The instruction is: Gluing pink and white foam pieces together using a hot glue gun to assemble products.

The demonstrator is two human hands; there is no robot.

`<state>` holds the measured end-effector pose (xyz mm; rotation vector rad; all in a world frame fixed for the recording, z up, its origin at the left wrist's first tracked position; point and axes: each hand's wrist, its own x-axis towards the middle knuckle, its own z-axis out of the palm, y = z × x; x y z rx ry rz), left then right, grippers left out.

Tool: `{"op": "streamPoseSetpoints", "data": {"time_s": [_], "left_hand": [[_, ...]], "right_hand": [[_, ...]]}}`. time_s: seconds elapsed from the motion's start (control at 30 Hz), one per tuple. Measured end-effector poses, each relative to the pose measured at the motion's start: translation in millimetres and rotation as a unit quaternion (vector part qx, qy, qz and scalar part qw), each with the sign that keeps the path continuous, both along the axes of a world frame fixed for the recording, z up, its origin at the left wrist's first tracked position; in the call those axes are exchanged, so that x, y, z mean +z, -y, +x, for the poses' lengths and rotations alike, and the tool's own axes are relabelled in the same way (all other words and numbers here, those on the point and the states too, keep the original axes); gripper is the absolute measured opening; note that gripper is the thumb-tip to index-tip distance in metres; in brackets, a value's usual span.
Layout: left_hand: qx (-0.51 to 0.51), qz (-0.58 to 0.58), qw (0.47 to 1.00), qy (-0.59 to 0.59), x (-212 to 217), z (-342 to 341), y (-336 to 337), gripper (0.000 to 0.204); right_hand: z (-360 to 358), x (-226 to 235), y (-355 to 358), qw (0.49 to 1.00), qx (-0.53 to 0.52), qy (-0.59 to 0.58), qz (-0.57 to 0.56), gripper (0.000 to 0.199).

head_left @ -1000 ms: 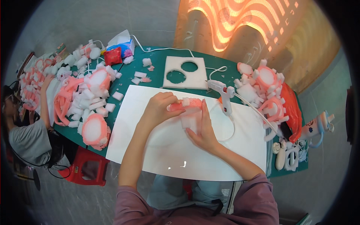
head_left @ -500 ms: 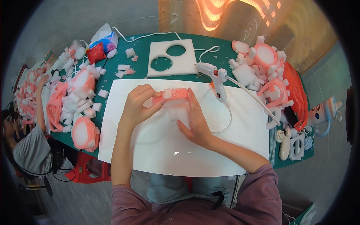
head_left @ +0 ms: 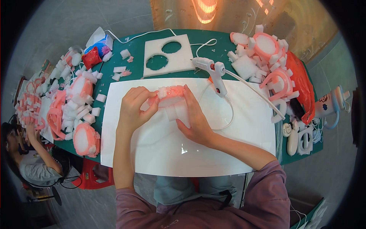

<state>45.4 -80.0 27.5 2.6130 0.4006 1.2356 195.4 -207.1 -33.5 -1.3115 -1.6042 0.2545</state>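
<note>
My left hand (head_left: 135, 105) and right hand (head_left: 195, 120) on one pink-and-white foam piece (head_left: 171, 91)

The green table (head_left: 134, 68) spreads out in front of me, and on it, nearest me, lies a glossy white board (head_left: 160, 152). To the left of the board is a long heap of pink and white foam (head_left: 82, 108); to the right is another foam pile (head_left: 271, 49). Beyond the board's far edge lies a white foam panel (head_left: 181, 63) with two round holes. A red plastic bag (head_left: 299, 87) sits against the right-hand pile. The white glue gun (head_left: 217, 78) lies by the board's far edge, its nozzle near the panel's right side.

My left thumb and fingertips are pinched on the left end of the foam piece, which I have over the far half of the board. My right fingers touch its other end, with the thumb spread well apart from them; whether that hand clamps anything, I cannot tell. A pale block (head_left: 175, 111) shows just below the piece, near my right thumb; I cannot tell if the two are joined. Small foam scraps (head_left: 119, 69) lie left of the panel.
</note>
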Motion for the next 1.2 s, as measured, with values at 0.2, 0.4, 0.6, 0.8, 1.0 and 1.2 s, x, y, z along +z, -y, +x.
{"op": "streamPoseSetpoints", "data": {"time_s": [0.2,0.4,0.6,0.8,1.0,1.2], "left_hand": [[0.016,-0.023,0.999,-0.044,2.2,-3.7,2.3,0.012],[0.014,-0.024,0.999,-0.033,0.4,-3.8,1.5,0.01],[0.009,-0.016,1.0,-0.002,0.0,-0.9,-1.0,0.006],[0.026,-0.024,0.999,-0.004,-0.8,-0.1,-0.1,0.009],[0.033,-0.062,0.997,-0.019,1.2,-2.2,1.6,0.004],[0.03,-0.076,0.996,-0.019,1.4,-3.2,1.2,0.003]], "right_hand": [[0.4,0.7,-0.6,1.0,0.001,0.002,-0.002,0.08],[0.0,1.1,-0.7,1.0,0.004,-0.002,-0.007,0.08],[0.5,0.1,-1.4,1.0,0.006,-0.003,-0.005,0.081],[-0.1,-0.3,-0.7,1.0,0.011,-0.021,-0.014,0.08],[-0.2,1.2,0.3,0.999,0.009,-0.023,-0.027,0.08],[-1.0,0.8,0.1,0.999,0.01,-0.024,-0.025,0.08]]}}
